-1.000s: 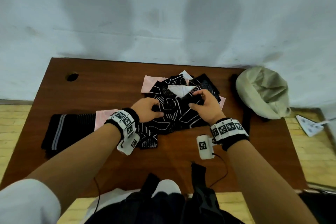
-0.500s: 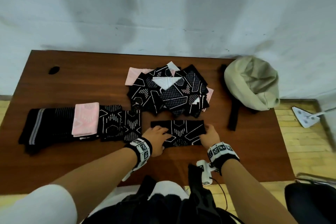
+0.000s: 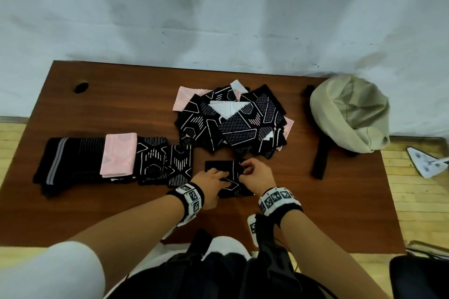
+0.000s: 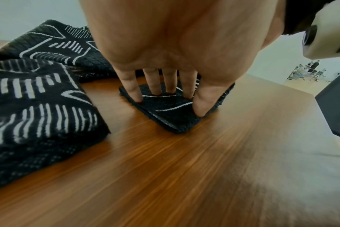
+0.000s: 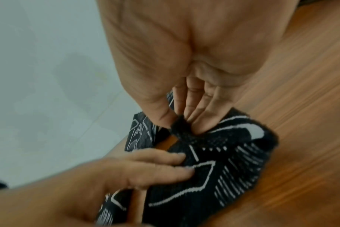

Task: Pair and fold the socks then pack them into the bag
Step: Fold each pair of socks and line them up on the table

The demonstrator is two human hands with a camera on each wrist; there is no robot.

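Left hand [image 3: 211, 183]: your flat fingers are pressing the sock [image 3: 226, 178].
Right hand [image 3: 255, 175]: you are pinching its edge.
Bag [image 3: 349, 114]: contents hidden.

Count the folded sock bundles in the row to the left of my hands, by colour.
Black bundle with grey stripe: 1
Pink bundle: 1
Black bundles with white geometric pattern: 2
Total: 4

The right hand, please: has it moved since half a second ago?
Yes. The right hand has moved left, away from the black strap, folding the end of the sock toward the left hand.
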